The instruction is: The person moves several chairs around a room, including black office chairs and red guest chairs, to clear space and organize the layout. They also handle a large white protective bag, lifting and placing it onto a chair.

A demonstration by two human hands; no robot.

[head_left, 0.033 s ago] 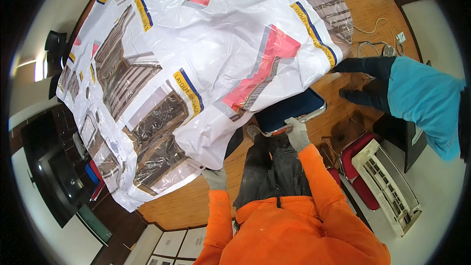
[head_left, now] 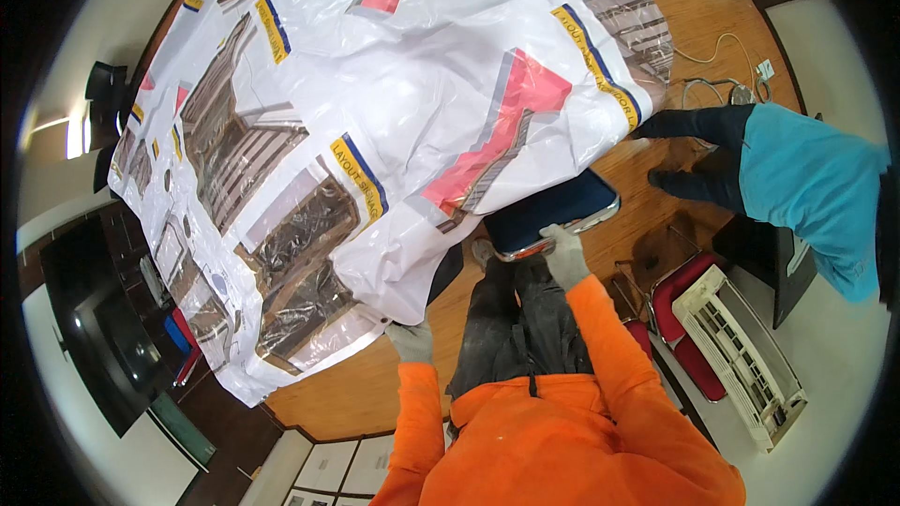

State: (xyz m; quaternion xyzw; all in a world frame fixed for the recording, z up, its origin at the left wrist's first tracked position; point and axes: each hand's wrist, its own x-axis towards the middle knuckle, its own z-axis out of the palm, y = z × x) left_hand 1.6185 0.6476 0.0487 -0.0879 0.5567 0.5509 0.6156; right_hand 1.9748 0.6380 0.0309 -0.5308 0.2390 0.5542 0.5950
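There are two hands here, and both wear gray gloves. The right hand [head_left: 564,258] has its fingers closed over the rim of one dark blue pad [head_left: 548,211]. The pad has a shiny silver edge, and it sits just ahead of that hand, partly under one big white sheet [head_left: 412,84]. The left hand [head_left: 410,342] touches the near edge of the sheet — its fingers are hidden there, so I cannot tell if they are closed on it.

The sheet is shiny and full of wrinkles. It spreads ahead of both hands and far out to the left of them. It has two big red shapes on it, plus pictures of brown and gray rooms. One dark piece [head_left: 446,272] peeks out past the sheet's edge, between the two hands.

The person has one orange top [head_left: 553,440] and one pair of dark pants [head_left: 525,319], and one shoe [head_left: 484,251] shows just left of the right hand.

Well to the right of the right hand, one other person [head_left: 806,197] stands in a light blue shirt. Nearer that hand, behind it and to the right, are one red chair [head_left: 677,298] and one long white cover with slots [head_left: 727,347] — the cover leans by the chair.
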